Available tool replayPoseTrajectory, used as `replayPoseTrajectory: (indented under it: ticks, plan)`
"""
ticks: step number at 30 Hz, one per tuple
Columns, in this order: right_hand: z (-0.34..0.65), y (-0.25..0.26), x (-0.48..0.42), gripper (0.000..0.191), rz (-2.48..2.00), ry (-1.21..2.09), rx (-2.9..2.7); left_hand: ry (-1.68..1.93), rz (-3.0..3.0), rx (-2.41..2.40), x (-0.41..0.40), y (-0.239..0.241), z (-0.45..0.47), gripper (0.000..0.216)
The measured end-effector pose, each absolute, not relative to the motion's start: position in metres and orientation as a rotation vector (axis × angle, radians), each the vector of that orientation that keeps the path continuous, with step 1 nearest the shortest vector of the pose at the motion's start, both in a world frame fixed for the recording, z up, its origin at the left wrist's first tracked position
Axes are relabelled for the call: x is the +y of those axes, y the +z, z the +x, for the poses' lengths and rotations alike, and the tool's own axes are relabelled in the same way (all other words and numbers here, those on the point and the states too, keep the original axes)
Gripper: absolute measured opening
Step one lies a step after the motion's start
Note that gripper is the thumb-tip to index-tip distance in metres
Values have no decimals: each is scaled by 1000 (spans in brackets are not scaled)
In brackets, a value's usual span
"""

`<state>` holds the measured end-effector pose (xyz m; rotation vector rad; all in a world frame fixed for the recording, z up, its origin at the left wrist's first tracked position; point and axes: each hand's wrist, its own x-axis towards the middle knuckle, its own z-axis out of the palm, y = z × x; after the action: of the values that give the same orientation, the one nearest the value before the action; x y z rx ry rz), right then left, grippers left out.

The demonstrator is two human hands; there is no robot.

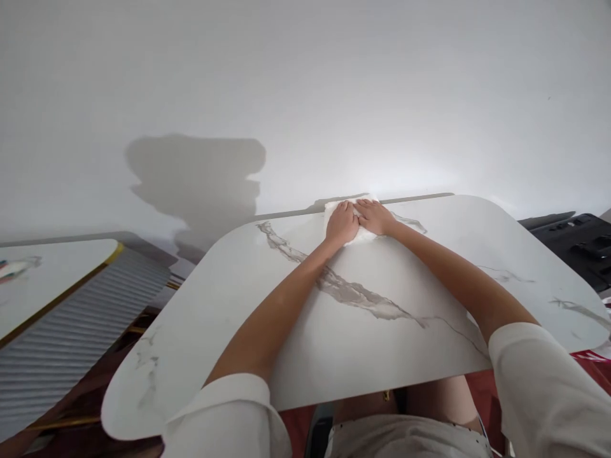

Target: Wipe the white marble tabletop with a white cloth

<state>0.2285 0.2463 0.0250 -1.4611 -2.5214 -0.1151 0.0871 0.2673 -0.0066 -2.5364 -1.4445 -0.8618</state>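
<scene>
My left hand [342,222] and my right hand [373,217] lie side by side near the far edge of a white marble-patterned table [401,356]. Both press down on a flat white sheet [329,212], a tissue or thin cloth, spread under them. My fingers reach forward, lying flat on the sheet, and my thumbs almost meet. Both arms stretch straight out across the tabletop. Most of the sheet's middle is hidden beneath my hands.
A plain grey-white wall [305,83] rises directly behind the table. On the left stands a second table [62,267] with a gold edge and ribbed side. A black object [577,245] sits beyond the table's right end.
</scene>
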Motion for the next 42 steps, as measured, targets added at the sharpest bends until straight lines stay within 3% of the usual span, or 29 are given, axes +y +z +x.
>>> replayPoseTrajectory:
  ticks: [8,18,32,42]
  plan:
    - [269,22,243,51,-1646,-184,-2390,-779,-2629,-1349,269,6,132,37]
    - [273,17,136,54,-1837,-250,-2311,-721,-2753,-1182,184,-3,139,48]
    - [207,11,-14,56,-1526,-197,-2443,-738,-2693,-1430,13,-13,58,55]
    - [279,5,-50,55,-1542,-256,-2390,-743,-2840,-1355,-15,-7,126,55]
